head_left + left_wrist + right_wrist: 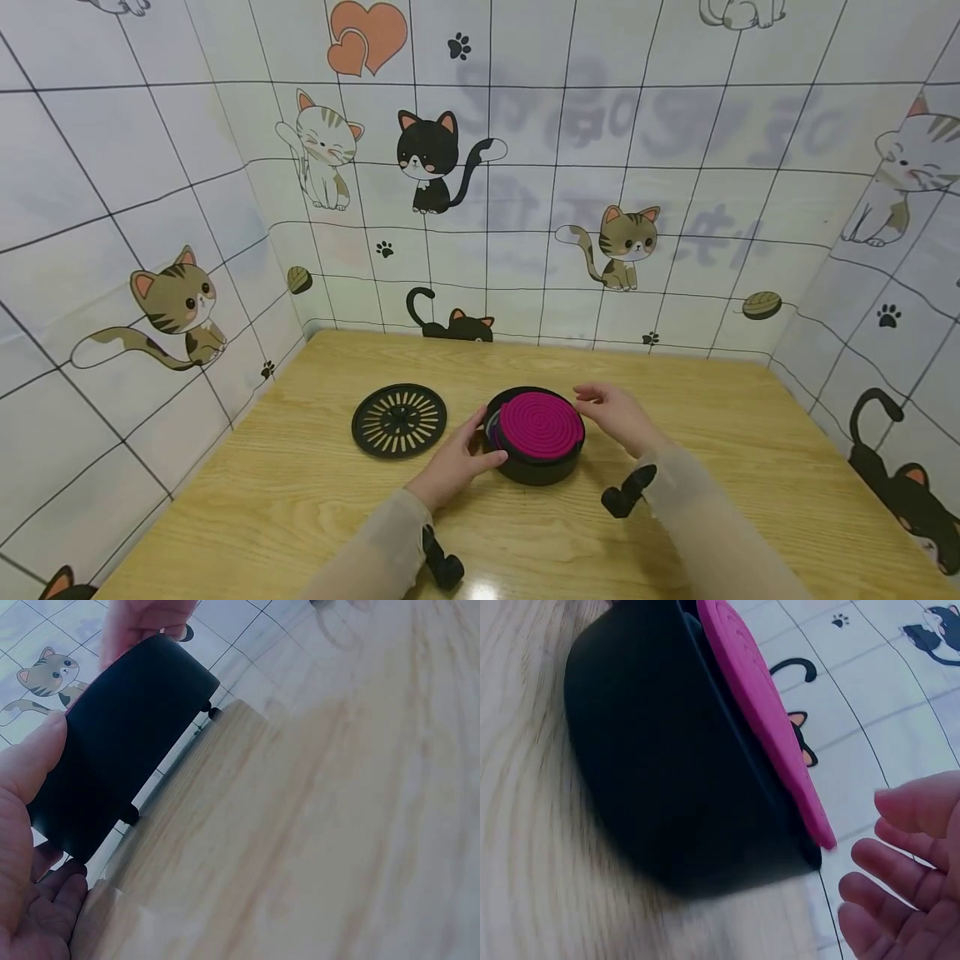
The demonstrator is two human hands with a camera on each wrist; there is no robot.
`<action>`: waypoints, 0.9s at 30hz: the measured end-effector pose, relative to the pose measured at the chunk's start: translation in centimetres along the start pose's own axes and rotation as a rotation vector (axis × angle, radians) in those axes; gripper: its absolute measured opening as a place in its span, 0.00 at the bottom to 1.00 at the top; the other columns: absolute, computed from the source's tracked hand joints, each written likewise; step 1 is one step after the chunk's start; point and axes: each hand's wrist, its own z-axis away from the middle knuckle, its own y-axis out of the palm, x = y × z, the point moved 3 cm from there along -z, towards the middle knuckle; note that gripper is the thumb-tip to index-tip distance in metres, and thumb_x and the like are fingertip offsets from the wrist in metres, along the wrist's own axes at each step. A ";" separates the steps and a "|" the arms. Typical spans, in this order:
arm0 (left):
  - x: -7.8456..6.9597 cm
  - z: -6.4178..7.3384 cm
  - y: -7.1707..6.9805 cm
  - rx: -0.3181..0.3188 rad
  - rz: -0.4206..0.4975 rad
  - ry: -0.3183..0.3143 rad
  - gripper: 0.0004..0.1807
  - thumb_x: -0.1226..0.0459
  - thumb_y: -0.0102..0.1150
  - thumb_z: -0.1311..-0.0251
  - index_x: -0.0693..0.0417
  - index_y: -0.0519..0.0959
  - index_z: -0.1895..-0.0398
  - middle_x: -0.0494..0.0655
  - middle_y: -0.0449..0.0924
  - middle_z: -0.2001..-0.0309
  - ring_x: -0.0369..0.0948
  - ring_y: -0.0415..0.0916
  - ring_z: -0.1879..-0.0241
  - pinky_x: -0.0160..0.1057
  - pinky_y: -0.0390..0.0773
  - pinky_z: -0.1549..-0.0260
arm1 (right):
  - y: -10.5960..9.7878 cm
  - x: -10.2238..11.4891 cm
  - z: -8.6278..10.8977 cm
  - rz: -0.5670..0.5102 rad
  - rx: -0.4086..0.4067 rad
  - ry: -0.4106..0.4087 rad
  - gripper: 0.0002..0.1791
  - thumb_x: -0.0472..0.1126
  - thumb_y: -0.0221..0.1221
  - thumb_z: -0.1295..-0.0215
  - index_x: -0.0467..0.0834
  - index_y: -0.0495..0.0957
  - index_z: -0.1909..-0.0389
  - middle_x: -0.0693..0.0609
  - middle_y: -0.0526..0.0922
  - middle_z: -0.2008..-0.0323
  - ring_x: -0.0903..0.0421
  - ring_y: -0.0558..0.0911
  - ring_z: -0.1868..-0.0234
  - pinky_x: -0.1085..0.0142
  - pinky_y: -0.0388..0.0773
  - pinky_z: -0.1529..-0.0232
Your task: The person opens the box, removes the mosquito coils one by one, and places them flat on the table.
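A round black mosquito coil holder with small feet stands on the table. A pink mosquito coil lies over its mouth, its edge raised above the rim in the right wrist view. A darker purple edge shows beneath the coil on the left. My left hand grips the holder's left side, its thumb at the upper rim in the left wrist view and its fingers around the side. Just off the right rim, my right hand has loosely bent fingers, with a gap between them and the coil in the right wrist view.
The slotted black lid with a centre knob lies flat left of the holder. Under everything is a wooden table. White cat-print sheeting rises behind the table and along both sides.
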 end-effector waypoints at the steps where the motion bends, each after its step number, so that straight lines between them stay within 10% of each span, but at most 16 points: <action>1: 0.0 0.0 0.0 0.001 0.000 0.000 0.48 0.54 0.66 0.41 0.50 0.48 0.23 0.56 0.54 0.28 0.53 0.54 0.30 0.52 0.55 0.33 | 0.2 0.3 -0.3 0.007 -0.001 -0.002 0.25 0.44 0.56 0.31 0.35 0.69 0.37 0.38 0.75 0.44 0.43 0.75 0.45 0.51 0.75 0.49; 16: -2.8 1.4 -0.1 0.014 0.035 0.010 0.48 0.54 0.65 0.41 0.55 0.48 0.23 0.58 0.54 0.28 0.54 0.53 0.29 0.52 0.55 0.33 | 2.6 1.1 -1.8 -0.062 -0.079 0.097 0.25 0.40 0.63 0.37 0.34 0.74 0.41 0.39 0.78 0.47 0.46 0.77 0.47 0.55 0.77 0.50; 27: -2.3 1.2 -0.1 0.015 0.026 0.020 0.48 0.54 0.66 0.41 0.55 0.49 0.24 0.57 0.53 0.27 0.54 0.54 0.30 0.51 0.56 0.33 | 3.3 1.1 -1.2 -0.173 -0.157 0.154 0.23 0.34 0.63 0.38 0.34 0.74 0.41 0.38 0.77 0.46 0.46 0.77 0.47 0.62 0.78 0.54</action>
